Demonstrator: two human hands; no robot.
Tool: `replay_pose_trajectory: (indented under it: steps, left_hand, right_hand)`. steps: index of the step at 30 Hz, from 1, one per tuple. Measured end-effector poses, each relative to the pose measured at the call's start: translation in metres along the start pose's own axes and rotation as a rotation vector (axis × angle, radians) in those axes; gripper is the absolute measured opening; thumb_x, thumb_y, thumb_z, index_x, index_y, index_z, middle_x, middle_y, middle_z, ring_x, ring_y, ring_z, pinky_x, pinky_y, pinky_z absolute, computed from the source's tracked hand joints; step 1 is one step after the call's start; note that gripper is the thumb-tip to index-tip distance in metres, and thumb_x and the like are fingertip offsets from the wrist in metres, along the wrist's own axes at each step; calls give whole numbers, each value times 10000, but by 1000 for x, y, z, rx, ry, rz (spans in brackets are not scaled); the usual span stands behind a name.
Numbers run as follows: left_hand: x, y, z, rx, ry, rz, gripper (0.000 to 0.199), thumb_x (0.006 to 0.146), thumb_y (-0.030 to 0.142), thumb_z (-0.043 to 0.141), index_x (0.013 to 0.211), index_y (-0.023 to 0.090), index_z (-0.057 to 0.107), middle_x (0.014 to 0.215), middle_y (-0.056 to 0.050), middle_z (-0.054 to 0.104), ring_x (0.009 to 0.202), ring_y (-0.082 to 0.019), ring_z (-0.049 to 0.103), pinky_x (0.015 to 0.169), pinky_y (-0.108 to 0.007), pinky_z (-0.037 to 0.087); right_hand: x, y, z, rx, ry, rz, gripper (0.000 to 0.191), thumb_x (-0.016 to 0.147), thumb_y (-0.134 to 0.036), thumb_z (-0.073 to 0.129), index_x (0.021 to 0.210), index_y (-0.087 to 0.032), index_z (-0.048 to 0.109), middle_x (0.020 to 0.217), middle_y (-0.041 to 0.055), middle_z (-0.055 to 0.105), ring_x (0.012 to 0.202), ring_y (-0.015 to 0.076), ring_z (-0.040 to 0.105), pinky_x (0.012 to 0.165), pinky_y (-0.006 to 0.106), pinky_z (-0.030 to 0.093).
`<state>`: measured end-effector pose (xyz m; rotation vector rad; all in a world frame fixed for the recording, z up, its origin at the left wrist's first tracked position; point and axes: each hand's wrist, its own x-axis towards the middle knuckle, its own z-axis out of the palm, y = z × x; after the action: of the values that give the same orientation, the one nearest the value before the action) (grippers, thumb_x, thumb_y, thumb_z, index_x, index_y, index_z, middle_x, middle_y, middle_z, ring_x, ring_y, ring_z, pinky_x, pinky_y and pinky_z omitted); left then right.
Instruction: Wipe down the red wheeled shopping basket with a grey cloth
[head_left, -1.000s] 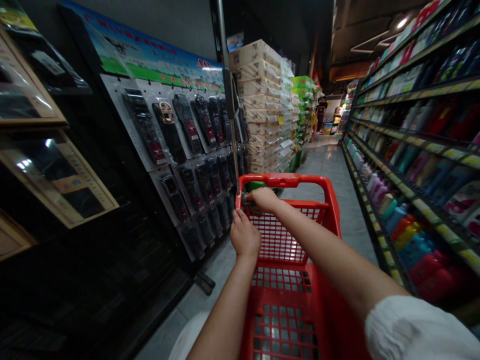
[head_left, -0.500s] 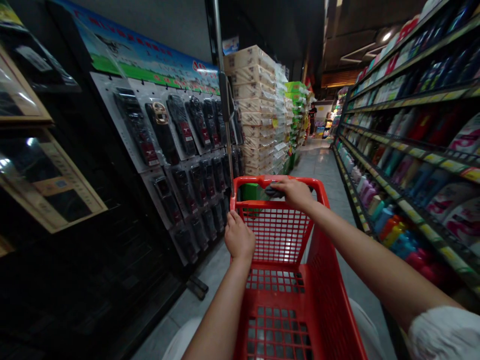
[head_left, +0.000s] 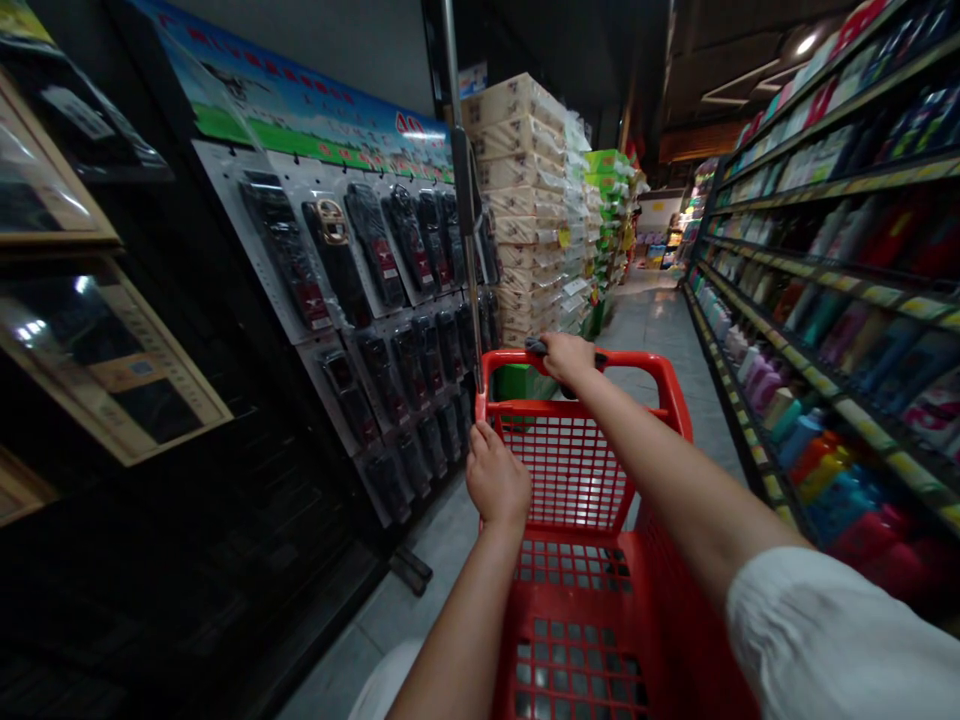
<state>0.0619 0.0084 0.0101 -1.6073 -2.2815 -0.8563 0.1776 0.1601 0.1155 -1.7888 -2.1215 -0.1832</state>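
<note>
A red plastic shopping basket cart with grid walls and a grid bottom stands in front of me. My left hand is closed around its left rim, below the corner. At the far top bar, my right hand is closed over a dark grey cloth, which lies against the bar and shows on both sides of my fingers. A metal pole with a dark grip rises by the cart's left corner; its lower end is partly hidden there.
At left, a display board holds several packaged belts. Stacked cartons stand beyond the cart. Shelves of bottles line the right side. Grey tiled floor runs down the aisle. A framed panel hangs at left.
My right hand has moved left and up with the cloth, onto the top bar. My left hand stays on the rim. The view has shifted slightly.
</note>
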Motion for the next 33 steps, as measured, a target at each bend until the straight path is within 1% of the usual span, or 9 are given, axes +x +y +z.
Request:
replay_pose_trajectory:
  steps: [4, 8, 12, 14, 16, 20, 26, 30, 33]
  left_hand:
    - [0, 0, 0, 2, -10, -13, 607, 838, 96, 487, 1431, -27, 451, 1459, -258, 504, 1146, -289, 644, 979, -370, 515]
    - [0, -1, 0, -9, -12, -8, 594, 852, 110, 483, 1432, -19, 454, 1458, -268, 497, 1138, -291, 648, 977, -381, 516]
    - [0, -1, 1, -24, -18, -8, 607, 844, 110, 492, 1433, -29, 450, 1459, -277, 490, 1194, -305, 621, 992, -381, 512]
    - [0, 0, 1, -29, -18, -17, 615, 839, 107, 494, 1437, -28, 446, 1463, -271, 489, 1184, -307, 628, 983, -381, 520]
    - [0, 0, 2, -34, -7, -20, 615, 836, 103, 492, 1437, -21, 452, 1464, -265, 492, 1175, -309, 633, 978, -387, 524]
    - [1, 1, 2, -31, 14, -19, 603, 833, 86, 480, 1429, -5, 472, 1456, -256, 506, 1159, -302, 643, 971, -384, 528]
    - [1, 0, 2, -19, 14, -8, 602, 837, 105, 481, 1427, -11, 471, 1456, -253, 508, 1167, -303, 637, 982, -386, 521]
    - [1, 1, 4, -15, 33, -12, 601, 838, 113, 481, 1431, 17, 477, 1451, -244, 517, 1157, -295, 643, 984, -393, 519]
    - [2, 0, 4, -8, 30, -13, 591, 847, 106, 465, 1431, 13, 477, 1450, -245, 518, 1155, -298, 646, 972, -389, 528]
  right_hand:
    - [5, -37, 5, -36, -2, -107, 341, 934, -236, 455, 1186, -245, 684, 1163, 124, 715, 1049, 279, 671, 871, 382, 496]
    - [7, -58, 16, -18, 22, -256, 408, 954, -211, 414, 1284, -295, 639, 1203, 99, 705, 1077, 273, 660, 887, 395, 498]
    - [7, -60, 29, 100, 42, -467, 490, 939, -161, 436, 1393, -292, 564, 1391, 55, 615, 1272, 231, 556, 1041, 359, 442]
    - [6, -56, 34, 158, 22, -563, 521, 907, -112, 458, 1388, -274, 575, 1474, 32, 544, 1353, 204, 490, 1119, 338, 385]
    - [3, -52, 36, 214, -11, -619, 535, 872, -76, 477, 1359, -258, 605, 1494, 21, 522, 1380, 185, 467, 1155, 320, 351]
    - [-2, -48, 33, 278, -91, -623, 555, 832, -63, 520, 1342, -257, 618, 1460, 8, 559, 1348, 186, 511, 1122, 293, 392]
    - [-14, -48, 20, 242, -211, -553, 494, 858, -115, 545, 1328, -244, 625, 1277, 46, 696, 1202, 222, 629, 1001, 280, 467]
    - [-30, -48, 17, 162, -222, -507, 454, 884, -196, 554, 1333, -237, 607, 1247, 81, 705, 1127, 251, 665, 907, 294, 499]
    - [-47, -43, 16, 61, -217, -532, 448, 882, -218, 568, 1327, -239, 605, 1214, 93, 714, 1093, 262, 675, 877, 306, 505]
